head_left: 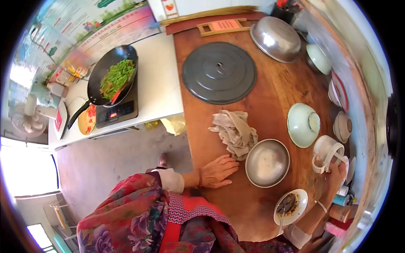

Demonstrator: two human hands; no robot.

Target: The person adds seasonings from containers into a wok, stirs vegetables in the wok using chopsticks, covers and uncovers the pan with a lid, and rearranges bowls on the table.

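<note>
My left hand (218,172) lies flat on the wooden tabletop, fingers stretched out, between a crumpled beige cloth (235,134) and the table's front edge. Just right of its fingertips stands a shiny metal bowl (267,163). My right hand (336,173) is at the mouth of a white jar (325,152) on the right side. Its fingers are closed around what looks like a white spoon handle (338,157) reaching into the jar; they partly hide it. Below is a white bowl (298,207) with dark sauce and a metal spoon (282,222). An upturned pale green bowl (302,125) sits above the jar.
A large dark lid (219,72) and an upturned metal basin (276,39) lie farther back. At left, a wok (98,80) of green vegetables (118,78) stands on an induction cooker (118,114). Stacked bowls (342,126) line the right wall.
</note>
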